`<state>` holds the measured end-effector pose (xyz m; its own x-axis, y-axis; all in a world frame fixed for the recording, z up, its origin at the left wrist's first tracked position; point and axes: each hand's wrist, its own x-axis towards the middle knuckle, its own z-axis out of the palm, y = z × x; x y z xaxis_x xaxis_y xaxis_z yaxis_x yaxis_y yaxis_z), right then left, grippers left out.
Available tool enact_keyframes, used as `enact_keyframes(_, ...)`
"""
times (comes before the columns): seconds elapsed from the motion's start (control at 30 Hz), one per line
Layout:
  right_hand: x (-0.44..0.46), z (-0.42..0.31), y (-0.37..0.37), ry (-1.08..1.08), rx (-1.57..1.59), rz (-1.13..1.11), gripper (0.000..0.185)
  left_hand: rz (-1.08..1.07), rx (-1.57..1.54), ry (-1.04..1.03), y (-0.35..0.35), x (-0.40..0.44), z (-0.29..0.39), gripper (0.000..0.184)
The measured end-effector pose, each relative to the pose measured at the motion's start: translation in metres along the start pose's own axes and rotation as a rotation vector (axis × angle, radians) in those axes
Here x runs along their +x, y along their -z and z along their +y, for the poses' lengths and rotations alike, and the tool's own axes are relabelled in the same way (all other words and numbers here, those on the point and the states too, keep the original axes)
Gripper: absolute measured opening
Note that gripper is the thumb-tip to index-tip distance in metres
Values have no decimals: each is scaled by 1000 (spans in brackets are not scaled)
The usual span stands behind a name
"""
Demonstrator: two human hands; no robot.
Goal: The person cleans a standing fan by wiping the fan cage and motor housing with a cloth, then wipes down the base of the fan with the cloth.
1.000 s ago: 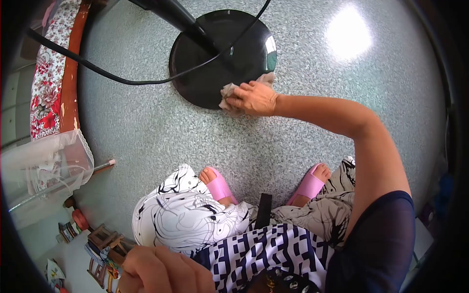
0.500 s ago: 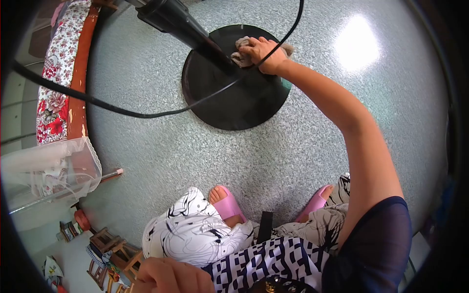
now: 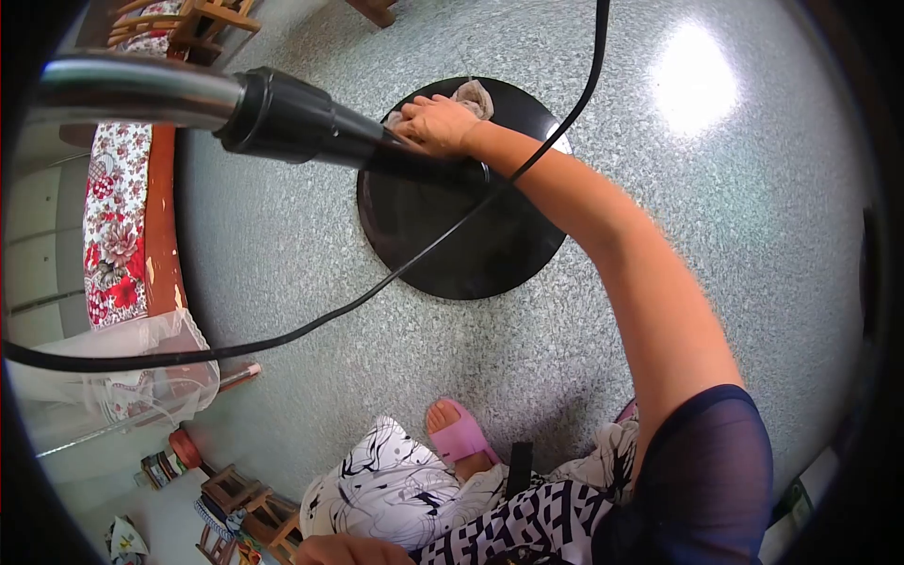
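Observation:
My right hand [image 3: 438, 125] is closed on a greyish-beige cloth [image 3: 474, 98], which shows beyond the knuckles and at the fingertips. It presses the cloth on the far part of a round black base [image 3: 471, 250], just behind the pole. The pole has a black collar [image 3: 292, 118] and a shiny metal tube [image 3: 141, 89], and slants up to the left. A black cable [image 3: 405, 268] hangs across the view, over the base. My left hand [image 3: 353, 550] is at the bottom edge with its fingers curled; whatever they may hold is hidden.
Speckled grey floor [image 3: 282, 254] surrounds the base. At left stand a flower-patterned cover [image 3: 118, 235] on a reddish wooden edge and a sheer lace-edged cloth [image 3: 160, 358]. Wooden chairs [image 3: 212, 28] appear at top left, small stools [image 3: 250, 504] at lower left. A pink slipper [image 3: 461, 435] is below.
My right hand has wiped leftward with the cloth, from right of the pole to behind it. The pole now slants lower across the view, and the cable's loop has shifted.

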<state>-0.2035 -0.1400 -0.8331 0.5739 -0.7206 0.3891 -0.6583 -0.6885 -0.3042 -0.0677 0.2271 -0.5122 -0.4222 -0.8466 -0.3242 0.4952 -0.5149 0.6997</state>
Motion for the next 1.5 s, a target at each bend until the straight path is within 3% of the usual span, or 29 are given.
enact_keyframes(0.07,5,6,-7,-104,-91,149,20,7,-1,-5,0,-1,0,14)
enact_keyframes(0.13,12,16,-10,-191,-128,158,20,0,-5,-2,0,3,2,13)
enact_keyframes(0.2,15,23,-5,-459,-178,146,23,-59,-19,-22,1,3,1,9)
enact_keyframes(0.33,7,50,-1,-641,-180,146,21,-50,-51,-12,-1,1,4,10)
enact_keyframes(0.57,-47,61,28,-787,-234,143,22,-78,-73,-5,-8,-6,2,11)
enact_keyframes(0.6,-55,62,29,-790,-242,226,20,-75,-83,-2,-10,-8,1,11)
enact_keyframes(0.77,-93,55,41,-737,-365,84,23,-149,-92,15,-11,-14,0,10)
enact_keyframes(0.9,-116,38,45,-589,-435,124,17,-188,-96,16,-13,-21,-1,10)
enact_keyframes(1.07,-142,11,44,-477,-520,81,22,-236,-128,-9,-15,-30,-3,10)
enact_keyframes(1.2,-161,-20,48,-340,-438,83,27,-302,-157,42,-13,-34,0,8)
enact_keyframes(1.3,-176,-50,51,-168,-296,-66,32,-306,-169,57,-13,-38,1,7)
enact_keyframes(1.5,-160,-40,56,-140,-271,-123,32,-258,-200,62,-10,-43,5,5)
